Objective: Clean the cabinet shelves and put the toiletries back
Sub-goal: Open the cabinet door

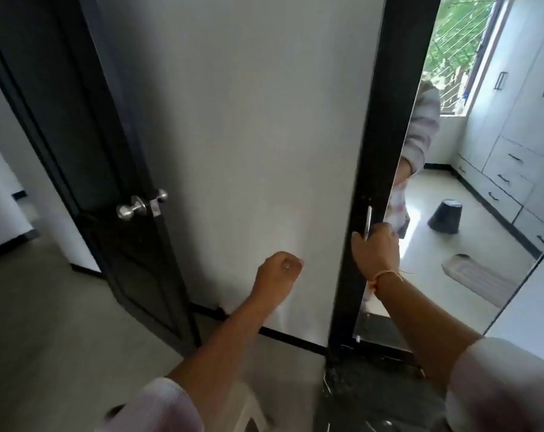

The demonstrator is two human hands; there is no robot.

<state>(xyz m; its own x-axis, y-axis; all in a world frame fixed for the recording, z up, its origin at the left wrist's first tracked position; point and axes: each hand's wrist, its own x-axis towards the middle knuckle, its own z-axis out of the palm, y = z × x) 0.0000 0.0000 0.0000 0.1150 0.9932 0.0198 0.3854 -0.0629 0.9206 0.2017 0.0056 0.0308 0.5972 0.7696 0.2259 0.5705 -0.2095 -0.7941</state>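
A tall black cabinet (pixel 381 113) stands to the right of a white wall panel (pixel 248 120). Its mirrored door (pixel 470 232) stands slightly ajar, and the cabinet's inside is hidden. My right hand (pixel 378 252) grips the slim silver handle (pixel 369 215) at the door's left edge. Curled into a fist, my left hand (pixel 278 271) holds nothing and is up against the white wall. No toiletries or shelves are in view.
A black room door (pixel 108 182) with a silver knob (pixel 129 210) stands open on the left. The mirror reflects a window, white wardrobes, a black stool and a floor mat. A white plastic stool (pixel 244 410) sits by my legs.
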